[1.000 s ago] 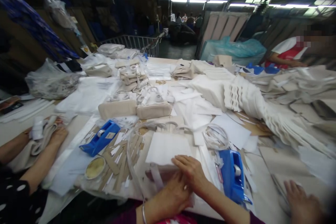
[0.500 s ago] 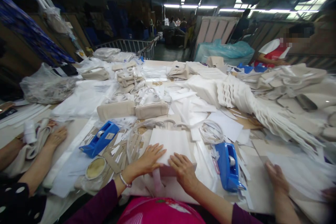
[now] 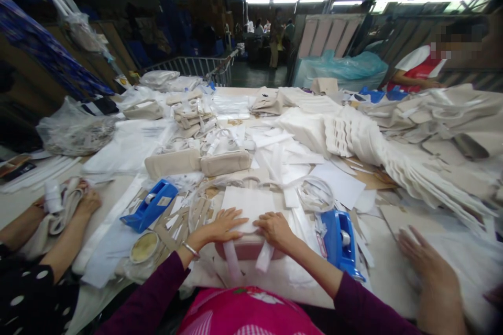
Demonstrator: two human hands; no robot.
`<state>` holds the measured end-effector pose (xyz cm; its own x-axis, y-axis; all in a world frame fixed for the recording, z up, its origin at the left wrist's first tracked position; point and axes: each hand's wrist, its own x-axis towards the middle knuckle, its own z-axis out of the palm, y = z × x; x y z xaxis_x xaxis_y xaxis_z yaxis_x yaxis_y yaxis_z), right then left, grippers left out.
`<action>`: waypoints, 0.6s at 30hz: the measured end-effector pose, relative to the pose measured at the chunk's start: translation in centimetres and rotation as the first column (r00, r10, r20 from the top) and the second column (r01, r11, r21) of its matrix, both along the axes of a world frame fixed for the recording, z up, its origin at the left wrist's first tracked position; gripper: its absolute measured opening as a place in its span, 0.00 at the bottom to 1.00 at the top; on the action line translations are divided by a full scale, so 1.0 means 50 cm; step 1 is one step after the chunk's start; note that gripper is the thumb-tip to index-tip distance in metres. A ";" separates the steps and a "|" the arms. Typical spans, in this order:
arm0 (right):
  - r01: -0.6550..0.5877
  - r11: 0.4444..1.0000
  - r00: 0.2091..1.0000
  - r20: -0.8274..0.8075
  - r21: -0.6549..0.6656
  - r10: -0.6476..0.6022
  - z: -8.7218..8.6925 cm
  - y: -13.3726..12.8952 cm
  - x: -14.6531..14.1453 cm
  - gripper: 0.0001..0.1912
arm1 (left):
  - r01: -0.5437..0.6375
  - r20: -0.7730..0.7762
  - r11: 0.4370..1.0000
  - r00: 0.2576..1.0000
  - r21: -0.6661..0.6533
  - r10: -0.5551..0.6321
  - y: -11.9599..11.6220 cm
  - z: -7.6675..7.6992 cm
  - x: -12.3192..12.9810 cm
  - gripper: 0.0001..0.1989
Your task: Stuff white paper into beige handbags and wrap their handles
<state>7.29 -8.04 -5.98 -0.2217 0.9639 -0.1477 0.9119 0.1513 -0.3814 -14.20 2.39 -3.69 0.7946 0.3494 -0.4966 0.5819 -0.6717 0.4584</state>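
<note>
A pale bag (image 3: 251,248) lies in front of me with its flat side toward my body. On top of it rests a white sheet (image 3: 248,200). My left hand (image 3: 225,224) lies on the sheet's left part, fingers stretched out. At the near right part, my right hand (image 3: 275,229) has its fingers bent together on the sheet's edge. Two white-wrapped straps, a left strap (image 3: 232,261) and a right strap (image 3: 264,257), hang down the bag's near side below my hands. The right fingertips are partly hidden.
Blue tape dispensers stand on both sides, a left dispenser (image 3: 150,204) and a right dispenser (image 3: 342,246). A round tin (image 3: 144,247) sits near scraps. Stacked white foam (image 3: 353,131) and finished bags (image 3: 173,162) lie beyond. Co-workers' hands (image 3: 426,256) work left and right.
The sheet and bag appear shifted slightly, and more of the bag's near side and the right strap show. My right hand's fingers have gone from spread to bent together. My left hand stays flat.
</note>
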 end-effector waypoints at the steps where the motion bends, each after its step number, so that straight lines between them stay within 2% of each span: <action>1: -0.008 1.000 1.000 0.004 -0.027 0.008 -0.001 0.004 0.005 0.11 | -0.002 -0.005 1.000 1.000 -0.012 0.002 0.001 0.001 0.005 0.29; 6: -0.035 0.997 0.999 0.024 -0.068 0.037 -0.010 0.011 0.009 0.10 | -0.050 0.080 0.999 0.996 -0.003 0.050 0.016 -0.023 0.036 0.23; 9: -0.085 0.992 0.988 -0.136 -0.098 0.072 -0.031 0.030 0.038 0.10 | 0.008 0.081 1.000 0.997 0.000 -0.008 0.017 -0.052 0.054 0.24; 11: 0.004 0.997 0.968 -0.249 -0.078 -0.023 -0.050 0.058 0.091 0.13 | 0.037 0.053 0.999 0.998 -0.012 -0.036 0.014 -0.068 0.059 0.25; 13: 0.252 0.968 0.943 -0.223 -0.011 -0.248 -0.065 0.092 0.171 0.17 | 0.026 0.070 1.000 0.997 -0.005 -0.025 0.012 -0.077 0.059 0.25; 14: 0.402 0.915 0.906 -0.164 0.041 -0.391 -0.069 0.109 0.218 0.20 | 0.017 0.081 1.000 0.997 -0.005 -0.017 0.013 -0.079 0.058 0.26; 15: 0.542 0.836 0.840 -0.096 0.087 -0.535 -0.072 0.123 0.266 0.23 | 0.010 0.091 1.000 0.996 -0.006 -0.010 0.013 -0.080 0.056 0.26; 17: 0.776 0.620 0.623 0.008 0.114 -0.782 -0.071 0.143 0.357 0.26 | -0.003 0.107 1.000 0.994 -0.009 0.004 0.016 -0.079 0.053 0.26; 18: 0.856 0.508 0.507 0.036 0.095 -0.861 -0.070 0.147 0.397 0.26 | -0.009 0.115 1.000 0.993 -0.010 0.010 0.017 -0.078 0.052 0.26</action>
